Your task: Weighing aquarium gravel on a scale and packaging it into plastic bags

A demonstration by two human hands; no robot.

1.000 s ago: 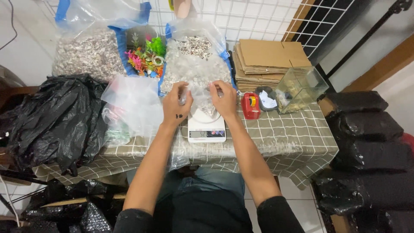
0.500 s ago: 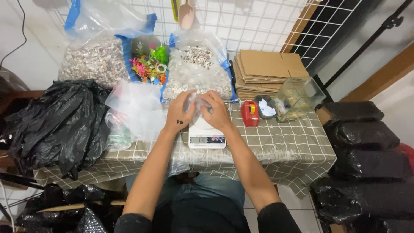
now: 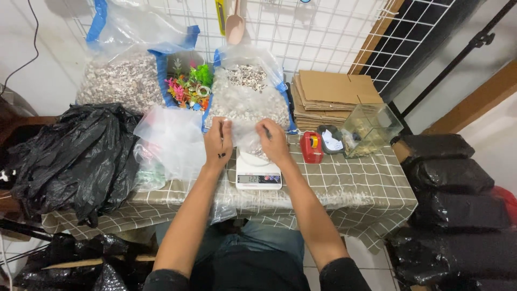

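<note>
Hands have shifted: we now grasp a clear bag of gravel by its top, our left hand pinching one side and our right hand the other, with the bag resting on the scale. A second ago our hands sat closer together and lower over the scale; half a second ago they nearly met above it. Now they are spread apart, so we judge the bag's mouth is being drawn flat after weighing. Behind the scale stand the gravel sacks; right of it, the red tape dispenser.
</note>
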